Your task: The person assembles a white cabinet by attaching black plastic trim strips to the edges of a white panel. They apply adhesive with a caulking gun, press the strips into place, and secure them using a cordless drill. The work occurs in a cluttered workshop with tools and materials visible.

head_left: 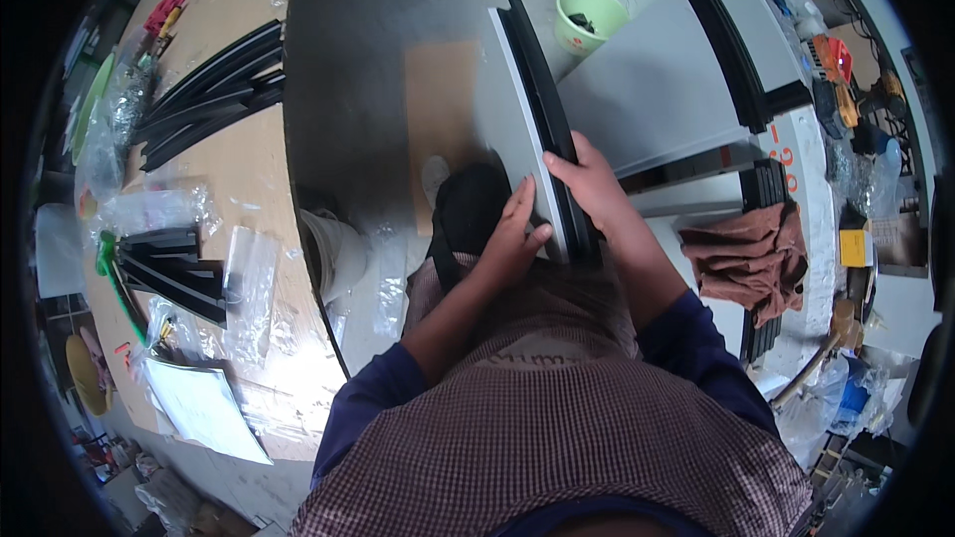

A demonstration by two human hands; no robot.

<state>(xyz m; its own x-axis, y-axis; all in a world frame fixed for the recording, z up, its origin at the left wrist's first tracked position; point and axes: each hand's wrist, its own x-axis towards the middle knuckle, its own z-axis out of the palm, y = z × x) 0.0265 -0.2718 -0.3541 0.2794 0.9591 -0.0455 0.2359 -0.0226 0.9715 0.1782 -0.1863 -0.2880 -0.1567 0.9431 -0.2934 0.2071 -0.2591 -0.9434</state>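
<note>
A flat light-grey panel (497, 89) stands tilted on edge in front of my lap, with a long black edge strip (537, 89) running along its side. My right hand (593, 184) is closed around the strip, thumb across its top and the other fingers mostly hidden on the far side. Lower down, my left hand (512, 241) holds the panel near its pale edge, fingers stretched along it and thumb apart. The panel's lower end is hidden by my hands and lap.
Black strips (214, 99) and clear plastic bags (249, 283) lie on the wooden table (239, 164) at left. At right are another grey panel (647, 80), stacked black strips (731, 60) and a brown cloth (746, 259). A green bucket (602, 2) stands ahead.
</note>
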